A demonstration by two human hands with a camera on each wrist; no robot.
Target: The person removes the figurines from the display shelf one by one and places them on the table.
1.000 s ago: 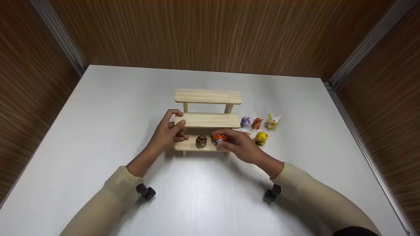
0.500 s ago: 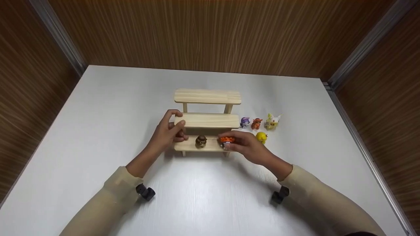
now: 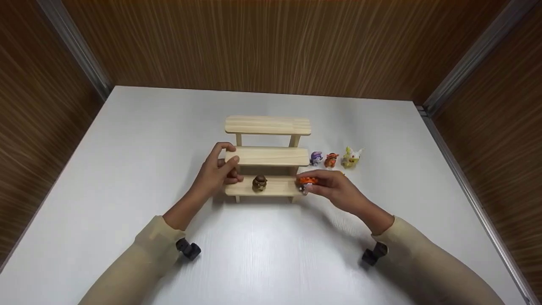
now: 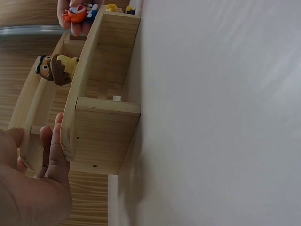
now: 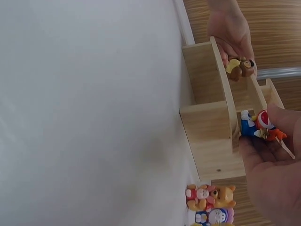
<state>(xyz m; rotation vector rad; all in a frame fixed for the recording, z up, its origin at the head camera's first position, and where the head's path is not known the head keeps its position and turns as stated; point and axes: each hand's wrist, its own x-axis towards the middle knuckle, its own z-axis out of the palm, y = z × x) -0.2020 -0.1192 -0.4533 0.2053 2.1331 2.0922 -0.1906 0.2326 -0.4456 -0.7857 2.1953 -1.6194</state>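
Note:
A three-tier wooden display shelf (image 3: 266, 156) stands on the table. My left hand (image 3: 214, 171) grips the left end of its middle tier, thumb on top, with lower fingers by the bottom tier. An owl figurine (image 3: 259, 183) stands upright on the bottom tier, left of its middle. At that tier's right end, my right hand (image 3: 334, 189) pinches an orange-topped figurine (image 3: 307, 181); its blue-and-white lower part (image 5: 248, 123) shows in the right wrist view. Whether it touches the board I cannot tell.
Right of the shelf stand a purple-and-white figurine (image 3: 316, 158), an orange figurine (image 3: 331, 160) and a yellow-and-white figurine (image 3: 351, 157). A bear figurine (image 5: 223, 196) shows in the right wrist view. Wood-grain panels (image 3: 271, 46) border the table (image 3: 169, 123).
My right hand has slid right with the orange-topped figurine, from right of the owl to the bottom tier's right end. It now covers a yellow figurine. My left hand stays put.

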